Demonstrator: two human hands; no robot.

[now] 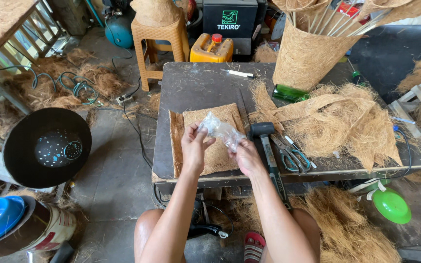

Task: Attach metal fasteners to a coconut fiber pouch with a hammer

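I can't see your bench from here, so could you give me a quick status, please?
Both hands, left hand and right hand, gripping clear plastic bag above coir sheet. Mallet and scissors lie right.

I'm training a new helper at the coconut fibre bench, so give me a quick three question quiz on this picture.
1. True or false: both hands hold the clear plastic bag.
2. What lies just right of the right hand? A) mallet B) paintbrush C) kettle
3. Which tool lies beside the mallet, next to the fibre pile?

Key
1. True: the left hand and right hand grip it above the fibre mat on the table.
2. A
3. The scissors.
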